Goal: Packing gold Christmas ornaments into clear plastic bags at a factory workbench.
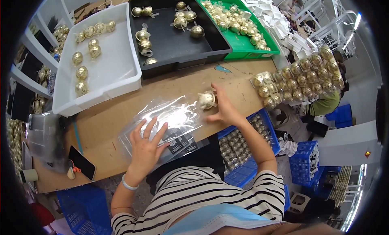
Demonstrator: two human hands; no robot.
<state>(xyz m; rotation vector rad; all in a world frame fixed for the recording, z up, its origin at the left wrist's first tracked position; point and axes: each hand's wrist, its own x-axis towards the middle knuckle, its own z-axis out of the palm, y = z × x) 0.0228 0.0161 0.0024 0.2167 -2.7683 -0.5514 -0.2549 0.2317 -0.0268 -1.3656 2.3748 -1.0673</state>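
A pile of clear plastic bags [172,117] with dark printed labels lies on the tabletop in front of me. My left hand [148,148] rests flat over the pile's left part, its fingers spread. Just beyond the bags' right edge sits a shiny gold ball ornament [206,100]. My right hand [227,109] is beside it, index finger and thumb spread wide on either side of the ball. Whether a finger touches the ornament is hard to make out.
Along the far side stand a white tray [135,71], a black tray [190,57] and a green tray [253,55], all with gold balls. Packed gold balls [302,77] lie at the right. A phone [83,163] and orange-handled scissors [75,169] are at the left.
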